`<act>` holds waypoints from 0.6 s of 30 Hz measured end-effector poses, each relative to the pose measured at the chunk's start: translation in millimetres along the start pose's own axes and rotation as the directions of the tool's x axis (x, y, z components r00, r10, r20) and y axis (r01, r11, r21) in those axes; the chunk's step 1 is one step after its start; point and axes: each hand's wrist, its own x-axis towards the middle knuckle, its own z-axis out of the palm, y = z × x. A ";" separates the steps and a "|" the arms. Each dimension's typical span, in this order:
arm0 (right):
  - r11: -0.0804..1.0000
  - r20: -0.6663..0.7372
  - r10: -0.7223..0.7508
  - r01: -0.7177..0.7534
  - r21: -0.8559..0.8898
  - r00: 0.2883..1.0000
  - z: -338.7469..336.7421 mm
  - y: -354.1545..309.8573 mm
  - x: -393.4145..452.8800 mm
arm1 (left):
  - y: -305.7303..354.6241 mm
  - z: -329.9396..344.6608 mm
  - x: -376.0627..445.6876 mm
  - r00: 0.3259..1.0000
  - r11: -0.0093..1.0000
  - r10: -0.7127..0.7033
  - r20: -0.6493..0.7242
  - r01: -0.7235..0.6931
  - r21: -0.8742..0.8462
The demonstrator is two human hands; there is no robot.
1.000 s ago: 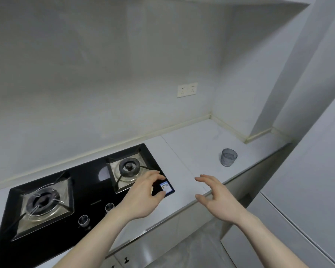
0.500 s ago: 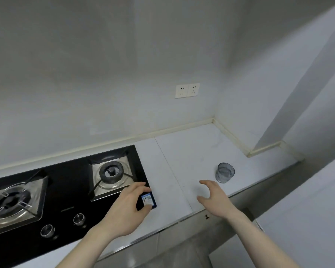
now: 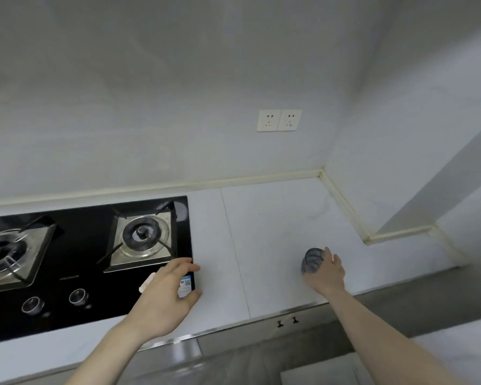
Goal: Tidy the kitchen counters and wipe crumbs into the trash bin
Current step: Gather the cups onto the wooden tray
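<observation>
A small clear grey cup (image 3: 311, 261) stands on the white counter (image 3: 267, 232) near its front edge. My right hand (image 3: 326, 273) reaches in from the right and curls around the cup's near side, fingers and thumb wrapped on it. My left hand (image 3: 167, 290) hovers over the front right corner of the black gas hob (image 3: 75, 273), fingers loosely curved and holding nothing, partly covering a blue and white sticker (image 3: 186, 284) there. A pale scrap (image 3: 145, 282) shows at the hand's left edge, mostly hidden.
The hob has two burners (image 3: 142, 236) and two knobs (image 3: 78, 297). A double wall socket (image 3: 278, 120) sits above the counter. The counter ends at a corner wall on the right (image 3: 400, 204). Below the front edge are cabinet handles (image 3: 287, 321).
The view has swung right and down. My right hand moved forward from the counter edge onto the cup and closed around it. My left hand stays over the hob corner.
</observation>
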 end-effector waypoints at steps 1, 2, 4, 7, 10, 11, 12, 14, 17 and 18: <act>1.000 0.028 0.005 -0.005 -0.011 1.000 0.7 2.0 8.6 | 0.2 1.6 -1.7 1.000 1.000 -0.021 -0.008 0.021 0.004; 1.000 0.053 0.011 -0.010 -0.007 0.999 1.4 2.3 16.5 | -0.2 2.8 -4.1 0.999 0.999 -0.042 -0.016 0.042 0.007; 0.999 0.095 0.034 -0.036 0.023 0.995 4.1 2.3 28.1 | -3.2 4.5 -9.6 0.997 0.997 -0.071 -0.029 0.072 0.005; 0.998 0.077 0.023 -0.028 0.062 0.997 12.7 2.9 41.2 | -9.7 5.8 -17.7 0.993 0.994 -0.108 -0.052 0.108 -0.014; 0.997 0.031 0.042 -0.044 0.059 0.999 19.0 4.5 45.7 | -13.4 6.6 -24.3 0.988 0.990 -0.142 -0.067 0.141 -0.017; 0.998 0.035 0.038 -0.040 0.043 0.999 20.9 5.3 45.1 | -13.9 7.0 -26.5 0.986 0.988 -0.153 -0.068 0.152 -0.026; 0.999 0.040 0.024 -0.025 0.026 0.999 22.9 5.2 44.3 | -14.9 7.3 -29.7 0.984 0.986 -0.163 -0.068 0.161 -0.035; 1.000 0.075 -0.017 0.017 0.005 0.997 25.3 2.3 43.6 | -17.3 7.5 -36.2 0.981 0.983 -0.180 -0.066 0.178 -0.037; 0.994 0.186 -0.109 0.111 0.004 0.976 28.9 -8.8 36.5 | -24.0 5.6 -48.6 0.971 0.973 -0.228 -0.068 0.226 -0.039; 0.986 0.212 -0.151 0.162 -0.033 0.966 30.9 -13.6 31.3 | -27.4 3.9 -53.1 0.968 0.970 -0.242 -0.069 0.239 -0.043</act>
